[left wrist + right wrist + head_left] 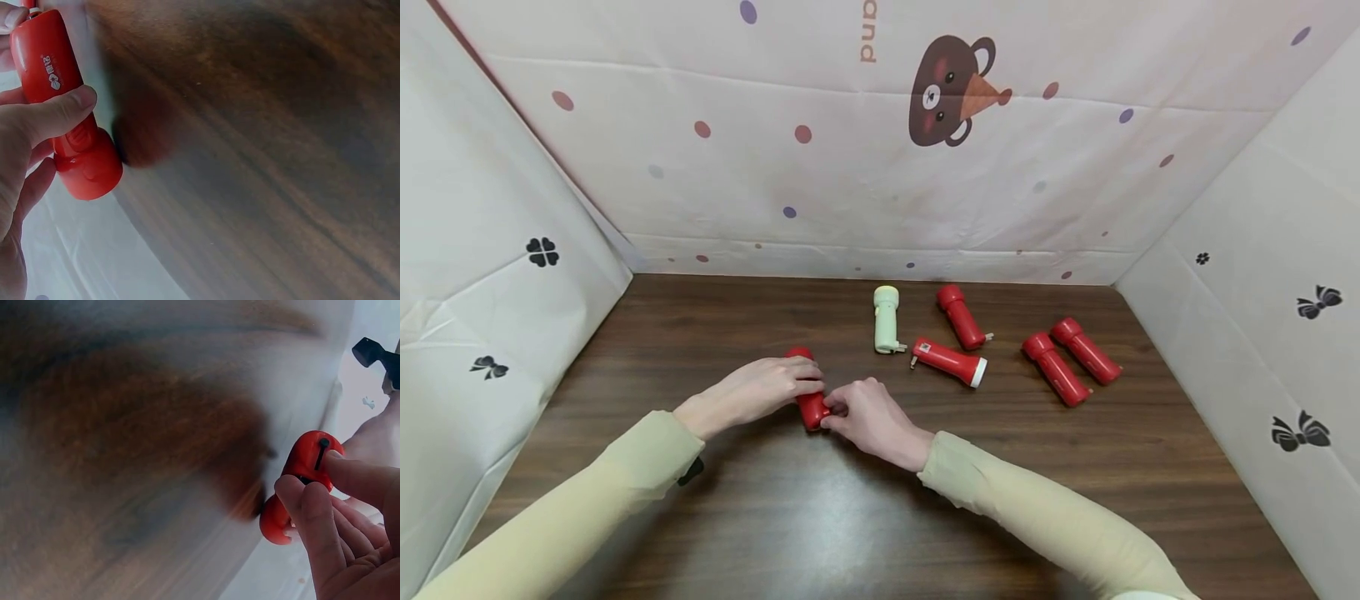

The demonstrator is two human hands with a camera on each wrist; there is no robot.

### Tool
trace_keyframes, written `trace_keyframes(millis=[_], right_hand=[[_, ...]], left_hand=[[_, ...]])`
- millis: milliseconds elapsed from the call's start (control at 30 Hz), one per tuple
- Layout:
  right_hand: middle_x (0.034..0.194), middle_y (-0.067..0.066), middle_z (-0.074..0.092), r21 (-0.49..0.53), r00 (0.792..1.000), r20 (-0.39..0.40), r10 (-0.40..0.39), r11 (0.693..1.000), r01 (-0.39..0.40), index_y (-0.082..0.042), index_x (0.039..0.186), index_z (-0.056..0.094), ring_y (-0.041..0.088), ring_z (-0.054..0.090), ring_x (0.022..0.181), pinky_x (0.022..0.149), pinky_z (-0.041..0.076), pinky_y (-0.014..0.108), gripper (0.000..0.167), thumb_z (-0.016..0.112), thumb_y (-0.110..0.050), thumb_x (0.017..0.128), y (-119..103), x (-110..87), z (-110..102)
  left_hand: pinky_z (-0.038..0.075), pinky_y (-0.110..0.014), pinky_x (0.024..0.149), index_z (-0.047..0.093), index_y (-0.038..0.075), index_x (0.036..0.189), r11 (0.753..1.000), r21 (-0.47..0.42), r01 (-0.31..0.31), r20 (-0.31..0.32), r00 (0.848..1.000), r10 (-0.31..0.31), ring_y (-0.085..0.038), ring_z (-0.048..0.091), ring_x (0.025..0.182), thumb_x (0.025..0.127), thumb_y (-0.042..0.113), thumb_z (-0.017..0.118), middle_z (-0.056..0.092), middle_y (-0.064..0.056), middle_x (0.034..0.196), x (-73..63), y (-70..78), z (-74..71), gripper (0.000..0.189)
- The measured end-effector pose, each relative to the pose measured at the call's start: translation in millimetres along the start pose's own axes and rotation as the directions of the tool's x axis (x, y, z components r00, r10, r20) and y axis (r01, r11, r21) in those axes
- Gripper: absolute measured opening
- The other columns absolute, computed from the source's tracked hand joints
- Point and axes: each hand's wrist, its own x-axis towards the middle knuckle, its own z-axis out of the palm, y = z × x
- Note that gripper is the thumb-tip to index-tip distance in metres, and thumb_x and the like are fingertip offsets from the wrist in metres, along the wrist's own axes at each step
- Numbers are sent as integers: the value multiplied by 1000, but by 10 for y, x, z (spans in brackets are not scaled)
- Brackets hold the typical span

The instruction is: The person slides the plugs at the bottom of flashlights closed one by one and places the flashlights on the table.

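My left hand (767,387) grips a red flashlight (812,410) around its body, left of the table's middle. In the left wrist view, the thumb lies across the flashlight (44,56) near its switch, with the head pointing down. My right hand (874,423) pinches at the tail end, fingertips and thumb together. Seen from the right wrist, a black slot shows in the flashlight's tail (304,453), and the thumb and fingers of the right hand (337,531) cover the spot beside it. What exactly they pinch there is mostly hidden.
Further right lie a pale green flashlight (886,321), a red one with a white head (946,360) and a red one behind it (962,318); each has a small plug sticking out. Two more red flashlights (1056,371) (1086,352) lie side by side. Patterned sheets enclose the wooden table (865,533).
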Motion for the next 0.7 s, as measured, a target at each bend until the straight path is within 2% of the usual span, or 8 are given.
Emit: trace_keyframes(millis=[333, 500, 700], right_hand=[[97, 7, 84, 27, 999, 11, 33, 999, -33, -3, 106, 81, 10, 80, 86, 73, 60, 17, 17, 82, -13, 92, 25, 32, 72], [99, 7, 84, 35, 998, 20, 52, 998, -53, -4, 107, 81, 10, 80, 88, 76, 60, 18, 18, 81, -14, 92, -4, 44, 101], [99, 5, 84, 9, 997, 9, 71, 997, -71, -6, 106, 82, 9, 80, 89, 77, 60, 19, 17, 81, -16, 93, -62, 59, 136]], left_hand=[[62, -35, 101, 76, 14, 123, 1000, -4, 19, -3, 1000, -19, -21, 69, 122, 84, 5, 87, 76, -2, 124, -38, 9, 46, 41], [61, -36, 104, 76, 13, 124, 999, 35, 25, 4, 1000, -25, -25, 67, 129, 84, 4, 86, 76, -2, 125, -64, 3, 41, 42], [61, -35, 102, 75, 12, 124, 998, 69, 10, -6, 1000, -9, -25, 66, 131, 85, 0, 84, 76, -3, 127, -91, -19, 56, 42]])
